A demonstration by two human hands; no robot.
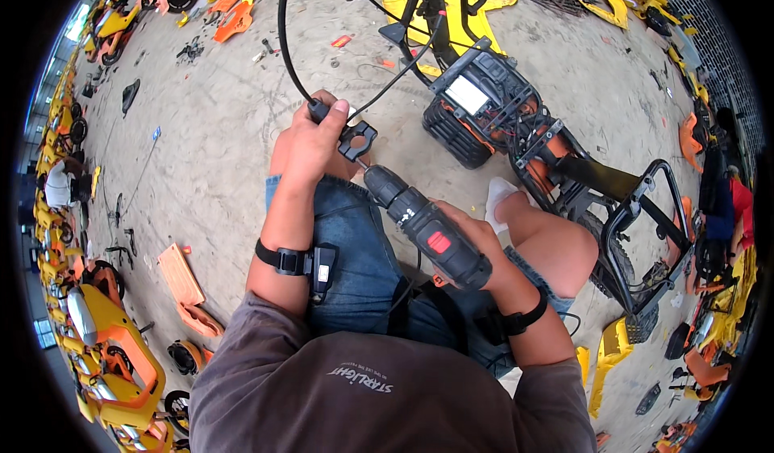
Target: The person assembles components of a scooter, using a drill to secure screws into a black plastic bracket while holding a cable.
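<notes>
My left hand (308, 145) is closed around a black brake lever bracket, its open clamp ring (357, 139) sticking out past my fingers. A black cable (284, 38) runs up from the held part toward the bike frame. In my right hand (484, 239) is a black cordless drill (423, 227) with a red patch on its body. Its bit points up and left and meets the lower side of the clamp, or nearly so; exact contact is too small to tell. The fingers on the drill's grip are mostly hidden beneath it.
A partly stripped electric bike (492, 102) with exposed wiring and a black tubular rack (657, 235) lies right of my knees. Yellow panels (476, 22) lie ahead. An orange board (181, 273) is on the concrete floor at left, beside rows of yellow bikes (121, 348).
</notes>
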